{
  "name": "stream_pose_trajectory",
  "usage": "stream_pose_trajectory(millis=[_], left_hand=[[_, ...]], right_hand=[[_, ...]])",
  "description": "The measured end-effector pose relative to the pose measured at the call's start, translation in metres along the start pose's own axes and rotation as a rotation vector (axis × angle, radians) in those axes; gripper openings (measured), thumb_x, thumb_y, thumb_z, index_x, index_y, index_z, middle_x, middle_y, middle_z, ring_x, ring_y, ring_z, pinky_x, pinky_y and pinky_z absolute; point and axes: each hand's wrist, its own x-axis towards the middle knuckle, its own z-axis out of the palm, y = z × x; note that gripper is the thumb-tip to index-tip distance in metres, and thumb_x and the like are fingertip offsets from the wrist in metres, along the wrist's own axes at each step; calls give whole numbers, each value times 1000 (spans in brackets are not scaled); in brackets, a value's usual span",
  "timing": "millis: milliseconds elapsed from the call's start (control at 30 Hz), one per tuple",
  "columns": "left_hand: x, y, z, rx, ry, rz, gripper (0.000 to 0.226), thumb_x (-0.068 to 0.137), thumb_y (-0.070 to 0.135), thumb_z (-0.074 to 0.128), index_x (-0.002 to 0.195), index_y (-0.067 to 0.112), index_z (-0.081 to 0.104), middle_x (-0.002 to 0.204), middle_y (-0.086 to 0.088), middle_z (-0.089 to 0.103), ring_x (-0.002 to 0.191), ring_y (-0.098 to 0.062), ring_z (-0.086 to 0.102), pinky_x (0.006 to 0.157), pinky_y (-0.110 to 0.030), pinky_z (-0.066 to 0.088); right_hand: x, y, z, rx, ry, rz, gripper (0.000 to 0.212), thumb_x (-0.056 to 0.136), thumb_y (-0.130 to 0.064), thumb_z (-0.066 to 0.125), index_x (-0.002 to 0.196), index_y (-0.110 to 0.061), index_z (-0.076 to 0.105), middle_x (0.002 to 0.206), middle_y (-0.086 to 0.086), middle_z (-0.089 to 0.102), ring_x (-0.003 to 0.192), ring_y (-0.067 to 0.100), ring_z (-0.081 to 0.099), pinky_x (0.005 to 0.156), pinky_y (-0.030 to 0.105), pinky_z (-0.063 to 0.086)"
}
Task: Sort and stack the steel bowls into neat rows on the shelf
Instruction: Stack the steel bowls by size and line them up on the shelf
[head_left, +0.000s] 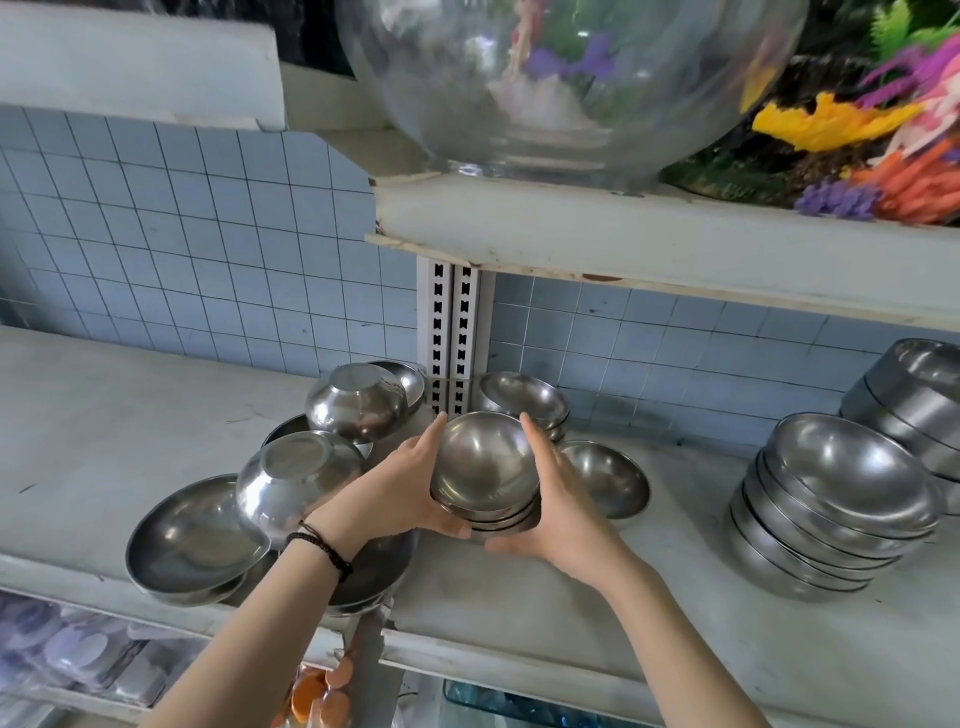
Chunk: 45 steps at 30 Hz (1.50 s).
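Note:
A small stack of steel bowls (485, 470) sits at the middle of the grey shelf (519, 597). My left hand (410, 488) grips its left side and my right hand (550, 509) grips its right side, thumbs under the front. To the left lies a loose heap: two upside-down bowls (298, 478) (356, 400) on top of wide shallow bowls (192, 540). Behind the held stack stand more nested bowls (522, 397), and a single bowl (605, 478) lies to its right. On the right stand two neat tilted stacks (836, 504) (914, 400).
An upper shelf (649, 234) overhangs, carrying a large glass fishbowl (561, 83) and coloured plastic plants (883, 130). A slotted white upright (449, 332) stands against the blue tiled wall. Packaged goods lie on the shelf below (78, 654).

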Motion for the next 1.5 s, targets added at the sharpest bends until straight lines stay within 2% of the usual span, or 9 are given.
stream_pose_trajectory(millis=[100,233,400,667,933,1067,1200,1333,1500], left_hand=[[2,1,5,6,4,-3,139,58,30,89,150,29,-15,140,-11,44,119,-21,48,97,-25,39],[0,2,3,-49,46,26,138,56,27,91,152,26,-8,144,-8,42,129,-22,43,99,-21,33],[-7,15,-7,-111,98,94,130,52,28,92,152,22,8,139,3,44,127,-17,44,106,-28,37],[8,60,-1,-270,208,230,113,51,14,93,143,30,30,109,21,57,98,4,58,74,1,43],[38,89,38,-359,208,254,101,53,7,91,134,35,38,116,9,62,112,-13,60,96,-27,48],[40,85,61,-336,252,215,102,56,8,89,139,34,36,112,20,57,107,-6,55,84,0,38],[38,83,70,-358,225,171,112,61,10,89,151,15,22,139,-3,48,120,-13,52,101,-19,40],[35,88,78,-326,230,189,111,63,11,87,151,15,20,146,-4,36,135,-22,38,112,-37,34],[34,89,94,-393,247,175,124,57,20,93,152,17,13,151,-3,29,141,-20,27,113,-41,33]], right_hand=[[-1,0,3,-61,42,-21,137,59,-39,92,138,-64,-17,160,-14,17,145,8,20,111,25,28],[-4,-1,2,-12,83,6,139,55,-37,94,145,-58,-10,157,-12,28,142,9,31,107,31,40],[-12,-4,-16,124,129,5,139,49,-41,95,137,-69,-9,150,-17,37,134,2,37,100,21,35],[-23,2,-71,126,250,-12,134,49,-37,95,135,-74,-1,150,-25,35,128,-7,35,97,22,35],[-29,42,-84,198,236,53,132,53,-30,96,140,-69,5,149,-33,27,121,-35,20,99,10,24],[-35,58,-71,284,226,93,127,45,-48,91,142,-65,10,139,-50,28,124,-30,26,93,1,29],[-39,64,-67,373,255,121,127,37,-66,87,139,-66,10,121,-66,25,114,-40,23,83,-11,25],[-37,70,-65,413,246,129,125,39,-63,89,133,-73,7,119,-67,23,113,-41,22,81,-12,25],[-37,80,-61,447,206,146,127,52,-41,95,133,-74,2,129,-60,22,121,-33,25,98,8,32]])
